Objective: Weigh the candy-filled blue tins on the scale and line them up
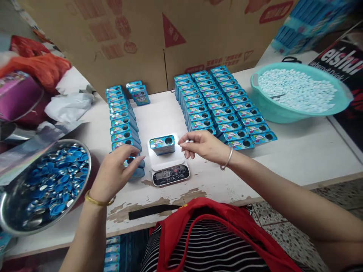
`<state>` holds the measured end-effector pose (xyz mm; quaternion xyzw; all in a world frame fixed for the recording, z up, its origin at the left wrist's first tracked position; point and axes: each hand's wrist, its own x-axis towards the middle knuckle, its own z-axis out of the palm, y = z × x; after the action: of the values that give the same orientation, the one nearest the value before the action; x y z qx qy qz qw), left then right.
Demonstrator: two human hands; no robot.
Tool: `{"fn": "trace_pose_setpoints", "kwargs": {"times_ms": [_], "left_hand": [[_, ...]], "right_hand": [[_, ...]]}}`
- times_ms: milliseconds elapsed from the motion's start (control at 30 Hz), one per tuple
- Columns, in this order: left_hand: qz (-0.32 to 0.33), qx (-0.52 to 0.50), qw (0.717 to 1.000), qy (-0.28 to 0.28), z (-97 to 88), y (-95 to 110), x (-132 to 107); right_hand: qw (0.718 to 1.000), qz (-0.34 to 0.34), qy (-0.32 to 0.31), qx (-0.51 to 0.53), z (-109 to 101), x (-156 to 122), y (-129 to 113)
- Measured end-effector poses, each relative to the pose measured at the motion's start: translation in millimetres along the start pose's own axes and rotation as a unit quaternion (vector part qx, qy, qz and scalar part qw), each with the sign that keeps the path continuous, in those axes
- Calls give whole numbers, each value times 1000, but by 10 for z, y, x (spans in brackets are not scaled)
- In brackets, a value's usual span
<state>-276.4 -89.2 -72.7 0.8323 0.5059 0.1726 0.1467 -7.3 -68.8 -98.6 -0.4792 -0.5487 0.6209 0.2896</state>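
A small blue tin [162,144] with a round hole in its top stands on a white digital scale [169,168] at the table's middle. My right hand [202,146] hovers just right of the tin, its fingers pinched on small white pieces I can barely make out. My left hand [115,170] rests left of the scale, fingers curled over another blue tin [135,167] at the near end of the left row.
A block of blue tins [219,102] stands behind right; a single row [122,119] runs back on the left. A teal basin of white candies [295,91] sits far right. A metal bowl of blue lids [45,185] lies near left. A cardboard box [170,37] walls the back.
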Motion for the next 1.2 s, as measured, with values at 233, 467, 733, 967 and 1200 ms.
{"fn": "trace_pose_setpoints", "kwargs": {"times_ms": [233,467,733,967,1200], "left_hand": [[7,-15,1000,7,82,-7,-18],[-10,-20,1000,-11,112,-88,-110],[-24,-28,999,25,84,-95,-147],[-21,-24,999,31,93,-68,-109],[30,28,997,65,188,22,-2]], "right_hand": [[918,-72,-8,-391,145,309,-465],[841,-83,-50,-532,244,461,-469],[998,-26,-29,-39,49,182,-383],[948,159,43,274,-110,-434,405],[936,201,84,277,4,-657,1056]]}}
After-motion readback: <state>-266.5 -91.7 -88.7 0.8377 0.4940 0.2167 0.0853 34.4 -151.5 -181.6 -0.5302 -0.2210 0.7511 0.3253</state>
